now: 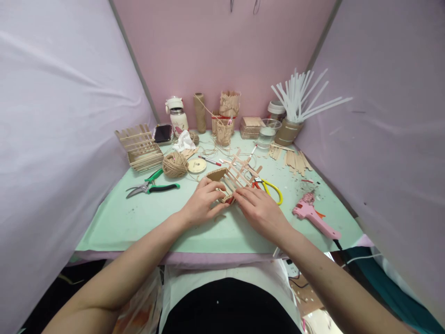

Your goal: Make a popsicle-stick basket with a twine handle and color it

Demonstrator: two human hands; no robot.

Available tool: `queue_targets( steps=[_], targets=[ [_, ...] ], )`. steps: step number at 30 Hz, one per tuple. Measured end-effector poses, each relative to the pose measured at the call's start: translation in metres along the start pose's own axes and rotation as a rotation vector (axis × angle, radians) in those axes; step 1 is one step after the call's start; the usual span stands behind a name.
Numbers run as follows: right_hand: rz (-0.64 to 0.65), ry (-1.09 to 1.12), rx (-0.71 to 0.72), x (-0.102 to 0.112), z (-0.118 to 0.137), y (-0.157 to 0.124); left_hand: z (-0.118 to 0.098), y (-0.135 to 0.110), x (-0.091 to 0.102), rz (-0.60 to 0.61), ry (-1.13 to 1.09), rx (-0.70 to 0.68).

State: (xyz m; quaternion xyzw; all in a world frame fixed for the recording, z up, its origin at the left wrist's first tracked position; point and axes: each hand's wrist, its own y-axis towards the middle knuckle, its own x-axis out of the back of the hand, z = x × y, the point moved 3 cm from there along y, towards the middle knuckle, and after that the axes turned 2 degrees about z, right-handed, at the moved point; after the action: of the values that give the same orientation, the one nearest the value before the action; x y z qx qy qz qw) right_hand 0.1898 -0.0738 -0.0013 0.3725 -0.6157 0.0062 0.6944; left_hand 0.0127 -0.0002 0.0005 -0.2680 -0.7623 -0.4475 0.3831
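A small craft-stick model with a lattice back [238, 178] stands at the middle of the table, in both hands. One side of it is a brown cardboard piece [217, 175] with a twine-like edge. My left hand [206, 200] is closed on the near left part, thumb and fingers at the front edge. From the right, my right hand [260, 209] grips the near right side, its fingertips close to the left hand's. The fingers hide much of the model's front, where a bit of red shows. Just behind the right hand lie yellow-handled pliers [272, 189], partly covered.
Green-handled pruning shears [151, 186], a twine ball [174, 165] and a finished-looking stick model [144, 155] are at left. At right lies a pink glue gun [314, 215], with loose craft sticks [297, 161] and glue sticks in a holder [289, 132] behind. A water cup [267, 133] stands at the back.
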Motion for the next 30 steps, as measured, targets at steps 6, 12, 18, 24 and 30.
queue_targets(
  steps=[6, 12, 18, 24, 30],
  targets=[
    [-0.022, -0.007, 0.008, 0.002, 0.003, 0.0, -0.001, -0.001, 0.001, -0.013, 0.002, 0.016],
    [-0.023, -0.015, 0.017, 0.0, 0.008, -0.001, -0.001, -0.001, 0.0, -0.028, -0.003, 0.0],
    [-0.026, -0.002, 0.007, 0.002, 0.008, 0.003, -0.001, -0.002, -0.001, -0.029, 0.001, 0.004],
    [-0.028, 0.047, 0.021, 0.0, 0.011, 0.005, -0.001, -0.001, 0.0, -0.028, 0.003, 0.008],
    [-0.012, 0.061, 0.011, 0.002, 0.011, 0.006, -0.001, -0.002, -0.001, -0.024, -0.003, 0.03]
  ],
)
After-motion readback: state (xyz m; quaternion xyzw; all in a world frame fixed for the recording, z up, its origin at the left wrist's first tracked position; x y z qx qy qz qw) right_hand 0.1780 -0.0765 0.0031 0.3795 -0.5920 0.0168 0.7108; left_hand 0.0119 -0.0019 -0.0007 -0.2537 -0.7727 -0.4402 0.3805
